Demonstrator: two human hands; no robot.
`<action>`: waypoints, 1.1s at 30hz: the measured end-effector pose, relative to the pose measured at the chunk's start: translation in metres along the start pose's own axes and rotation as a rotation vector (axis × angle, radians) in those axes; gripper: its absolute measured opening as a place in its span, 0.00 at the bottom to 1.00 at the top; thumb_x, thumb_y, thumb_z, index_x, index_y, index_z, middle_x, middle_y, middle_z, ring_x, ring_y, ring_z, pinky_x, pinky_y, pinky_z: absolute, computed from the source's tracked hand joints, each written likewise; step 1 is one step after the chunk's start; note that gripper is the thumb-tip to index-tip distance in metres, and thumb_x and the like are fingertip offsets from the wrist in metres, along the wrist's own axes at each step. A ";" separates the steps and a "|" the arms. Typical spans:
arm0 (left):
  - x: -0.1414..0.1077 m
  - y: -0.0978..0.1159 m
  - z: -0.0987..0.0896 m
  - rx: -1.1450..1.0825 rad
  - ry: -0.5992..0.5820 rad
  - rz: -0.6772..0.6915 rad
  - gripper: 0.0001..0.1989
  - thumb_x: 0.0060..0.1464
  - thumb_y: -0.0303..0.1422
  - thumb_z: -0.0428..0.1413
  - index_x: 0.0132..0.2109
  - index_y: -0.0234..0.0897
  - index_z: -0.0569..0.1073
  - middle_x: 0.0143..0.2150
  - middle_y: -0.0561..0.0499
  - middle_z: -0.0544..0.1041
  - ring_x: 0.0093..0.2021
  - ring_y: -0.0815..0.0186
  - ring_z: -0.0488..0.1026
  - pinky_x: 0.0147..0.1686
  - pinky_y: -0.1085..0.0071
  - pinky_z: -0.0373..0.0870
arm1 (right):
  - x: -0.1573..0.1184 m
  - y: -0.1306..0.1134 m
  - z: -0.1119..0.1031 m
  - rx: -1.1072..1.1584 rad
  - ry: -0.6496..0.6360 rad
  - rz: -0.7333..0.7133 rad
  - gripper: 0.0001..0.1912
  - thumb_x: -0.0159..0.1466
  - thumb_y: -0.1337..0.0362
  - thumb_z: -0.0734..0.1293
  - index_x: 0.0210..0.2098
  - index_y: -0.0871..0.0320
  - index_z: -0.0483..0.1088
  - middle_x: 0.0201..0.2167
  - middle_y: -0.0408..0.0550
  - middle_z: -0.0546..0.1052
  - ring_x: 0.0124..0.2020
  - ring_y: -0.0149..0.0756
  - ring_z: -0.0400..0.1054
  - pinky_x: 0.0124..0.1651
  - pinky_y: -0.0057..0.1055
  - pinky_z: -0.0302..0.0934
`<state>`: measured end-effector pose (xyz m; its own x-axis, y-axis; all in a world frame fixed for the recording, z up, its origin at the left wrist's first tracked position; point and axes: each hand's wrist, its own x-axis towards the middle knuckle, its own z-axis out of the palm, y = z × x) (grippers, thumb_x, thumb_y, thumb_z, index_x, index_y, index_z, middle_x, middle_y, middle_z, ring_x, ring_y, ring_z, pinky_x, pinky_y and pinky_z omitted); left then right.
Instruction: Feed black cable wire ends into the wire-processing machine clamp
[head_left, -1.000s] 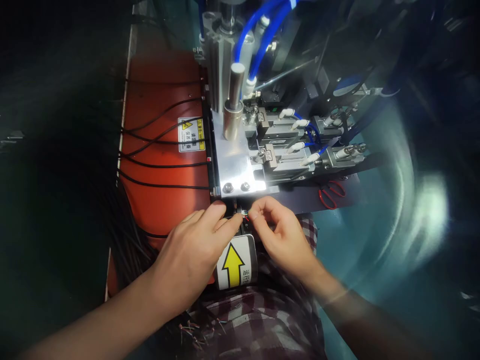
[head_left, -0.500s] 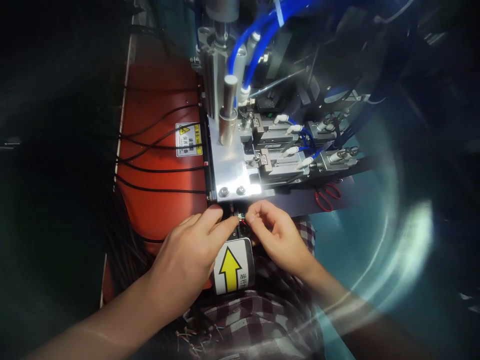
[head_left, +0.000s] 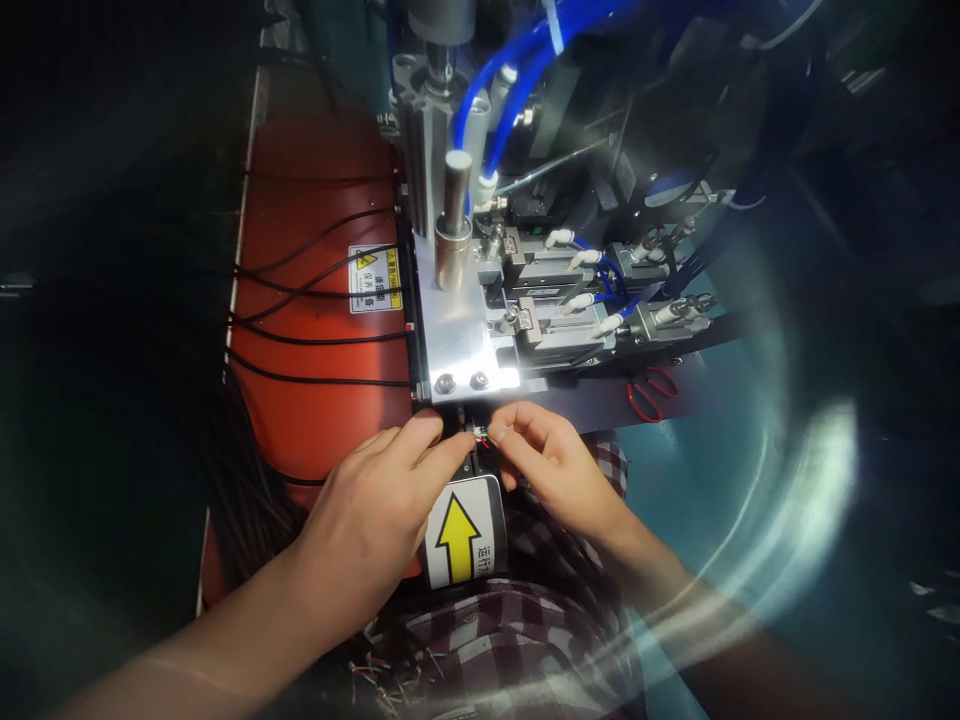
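Note:
Thin coloured wires (head_left: pixel 482 436), red and greenish, show in the small gap between my two hands, just below the front edge of the metal plate (head_left: pixel 457 345). My left hand (head_left: pixel 375 500) is closed, its thumb and forefinger reaching to the left end of the wires; what lies inside its grip is hidden. Thumb and forefinger of my right hand (head_left: pixel 551 465) pinch the wires from the right, the other fingers curled. Under the hands sits a white label with a yellow arrow (head_left: pixel 458 535) on a dark curved part of the machine.
Several black cables (head_left: pixel 322 340) cross an orange surface (head_left: pixel 300 420) on the left, and a dark bundle hangs beside it. Pneumatic cylinders (head_left: pixel 555 275) with blue hoses (head_left: pixel 517 60) stand behind. Red-handled scissors (head_left: pixel 652 393) lie right. Loose stripped wire ends (head_left: pixel 390 680) rest near my lap.
Both hands stay in nearly the same place. The fingers of my right hand have shifted slightly at the wires, and the whole view has moved a little.

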<state>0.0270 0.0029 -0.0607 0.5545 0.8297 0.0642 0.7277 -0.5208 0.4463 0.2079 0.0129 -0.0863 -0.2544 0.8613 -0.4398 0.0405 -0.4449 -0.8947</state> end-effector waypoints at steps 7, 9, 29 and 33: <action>0.000 -0.001 0.000 0.007 0.016 0.012 0.15 0.57 0.23 0.47 0.50 0.36 0.69 0.37 0.47 0.69 0.32 0.61 0.70 0.28 0.65 0.71 | -0.001 0.002 0.000 -0.069 0.014 -0.048 0.08 0.64 0.60 0.61 0.30 0.56 0.61 0.21 0.38 0.63 0.20 0.28 0.60 0.23 0.26 0.54; 0.000 -0.001 0.001 0.016 0.021 0.016 0.15 0.56 0.23 0.47 0.50 0.35 0.69 0.37 0.46 0.70 0.32 0.60 0.70 0.28 0.65 0.71 | -0.002 0.002 0.000 -0.184 0.049 -0.109 0.07 0.64 0.61 0.60 0.30 0.56 0.62 0.23 0.39 0.64 0.22 0.29 0.60 0.24 0.27 0.55; 0.001 -0.001 0.000 -0.030 -0.001 0.003 0.17 0.57 0.22 0.47 0.51 0.36 0.68 0.37 0.47 0.69 0.32 0.61 0.70 0.29 0.66 0.71 | -0.002 0.001 -0.007 0.028 -0.002 0.020 0.11 0.62 0.56 0.63 0.29 0.58 0.64 0.15 0.36 0.64 0.19 0.28 0.59 0.26 0.27 0.55; 0.000 -0.001 0.000 -0.037 0.004 0.015 0.16 0.56 0.22 0.47 0.51 0.35 0.68 0.37 0.47 0.69 0.32 0.61 0.70 0.29 0.65 0.71 | -0.003 0.001 -0.006 0.002 0.019 -0.024 0.10 0.62 0.58 0.63 0.29 0.58 0.65 0.22 0.40 0.66 0.22 0.29 0.61 0.27 0.27 0.57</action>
<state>0.0264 0.0035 -0.0614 0.5636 0.8226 0.0748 0.7038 -0.5257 0.4778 0.2148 0.0109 -0.0862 -0.2371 0.8763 -0.4194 0.0328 -0.4243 -0.9049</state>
